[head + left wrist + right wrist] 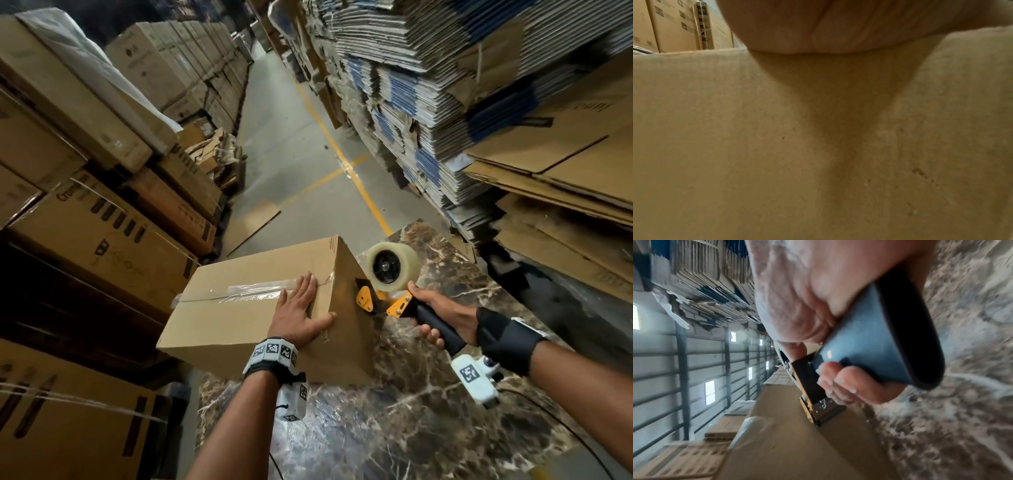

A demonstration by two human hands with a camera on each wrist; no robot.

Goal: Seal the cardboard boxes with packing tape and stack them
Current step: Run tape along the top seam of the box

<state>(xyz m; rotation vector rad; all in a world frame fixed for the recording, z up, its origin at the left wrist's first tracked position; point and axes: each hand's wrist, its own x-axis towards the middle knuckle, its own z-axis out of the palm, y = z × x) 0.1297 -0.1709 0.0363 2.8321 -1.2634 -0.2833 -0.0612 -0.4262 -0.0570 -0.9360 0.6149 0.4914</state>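
Cardboard everywhere in this aisle, but the one that matters is the box (246, 308) sitting on a marble-look table (428, 428), pretty much dead center of the head view with one corner pointing off toward 1 o'clock. Clear tape (253, 291) already runs along the top seam and wrinkles up a bit near the far edge. Left hand (301, 315) lies flat on the box top, fingers straight and spread, thumb out toward 3 o'clock along the edge, so it's just pressing down, not grabbing anything; the left wrist view is basically all blurry cardboard with the palm on it. Right hand (431, 308) is wrapped tight around the black handle of the dispenser (383, 291), at 3 o'clock from the box. Its orange-and-black nose is touching the box's end face just below the top edge, and the roll (392, 265) sits up at 12 o'clock from the handle. Over at 9 o'clock there are stacked cartons (102, 233), and at 2 o'clock piles of flattened boxes (445, 102). Yellow lines (342, 157) cross the grey floor at 12 o'clock.
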